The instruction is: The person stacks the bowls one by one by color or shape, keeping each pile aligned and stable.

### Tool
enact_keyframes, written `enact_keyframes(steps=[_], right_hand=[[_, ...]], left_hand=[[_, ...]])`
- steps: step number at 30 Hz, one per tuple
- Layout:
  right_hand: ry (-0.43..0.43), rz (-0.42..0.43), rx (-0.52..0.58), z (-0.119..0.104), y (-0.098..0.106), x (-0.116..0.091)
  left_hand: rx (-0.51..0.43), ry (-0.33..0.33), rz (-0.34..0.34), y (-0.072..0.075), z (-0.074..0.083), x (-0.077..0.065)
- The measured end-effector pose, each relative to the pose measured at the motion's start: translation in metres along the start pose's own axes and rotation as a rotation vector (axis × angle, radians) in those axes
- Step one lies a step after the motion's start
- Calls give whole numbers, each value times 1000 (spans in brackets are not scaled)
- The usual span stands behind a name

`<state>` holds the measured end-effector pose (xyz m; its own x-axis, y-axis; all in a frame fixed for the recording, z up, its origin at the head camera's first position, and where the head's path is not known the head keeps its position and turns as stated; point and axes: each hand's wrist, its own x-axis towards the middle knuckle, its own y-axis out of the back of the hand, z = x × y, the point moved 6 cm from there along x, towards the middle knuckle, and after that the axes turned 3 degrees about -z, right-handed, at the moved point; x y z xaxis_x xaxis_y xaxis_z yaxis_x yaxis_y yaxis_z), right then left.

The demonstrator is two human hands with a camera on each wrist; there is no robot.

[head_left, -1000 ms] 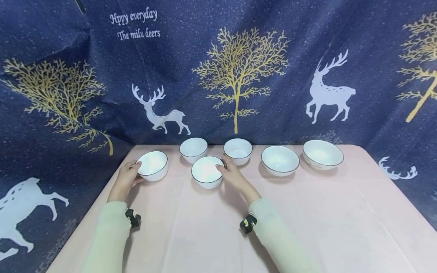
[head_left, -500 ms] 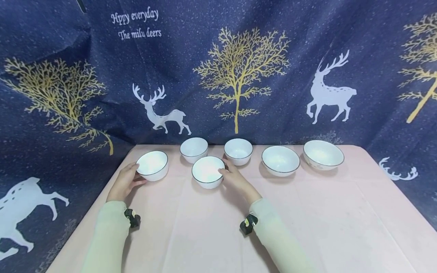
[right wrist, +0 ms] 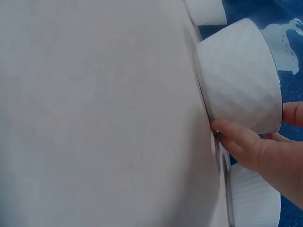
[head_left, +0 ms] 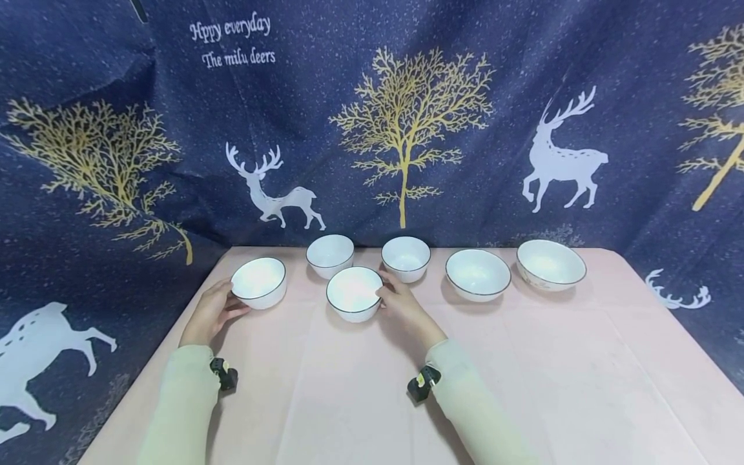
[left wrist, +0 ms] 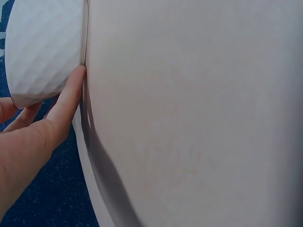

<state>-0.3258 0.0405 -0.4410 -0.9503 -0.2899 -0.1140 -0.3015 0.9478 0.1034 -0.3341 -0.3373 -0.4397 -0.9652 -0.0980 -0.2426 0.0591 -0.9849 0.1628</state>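
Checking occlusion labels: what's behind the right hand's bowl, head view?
Behind that bowl: the back-left bowl, the back-right bowl, then blue backdrop. That bowl covers the back-left bowl's lower right edge; cloth directly behind its wall can't be seen.

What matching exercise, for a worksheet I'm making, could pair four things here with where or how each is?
Things:
1. Backdrop
2. Left hand
3. Rightmost bowl
4. Right hand

Places, colours or states:
A. Touching the frontmost bowl
B. Mostly dark blue
C. Touching the leftmost bowl
D. Standing on the pink tablecloth, untouched by either hand

Right pairs: 1-B, 2-C, 3-D, 4-A
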Motion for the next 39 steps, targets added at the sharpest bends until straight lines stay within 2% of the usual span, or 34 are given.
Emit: enact_keyframes(steps=[3, 7, 18, 24, 39], right_hand=[[-7, 15, 53, -1, 0, 0], [-3, 32, 68, -3, -1, 0], [-23, 50, 60, -3, 0, -1], [-9, 35, 74, -6, -2, -2], [0, 58, 39, -16, -1, -12]], left_hand=[[1, -7, -4, 0, 1, -1], [-1, -15, -9, 0, 1, -1], [-17, -1, -22, 1, 0, -3], [-25, 23, -14, 0, 0, -5], [-32, 35, -38, -1, 1, -4]])
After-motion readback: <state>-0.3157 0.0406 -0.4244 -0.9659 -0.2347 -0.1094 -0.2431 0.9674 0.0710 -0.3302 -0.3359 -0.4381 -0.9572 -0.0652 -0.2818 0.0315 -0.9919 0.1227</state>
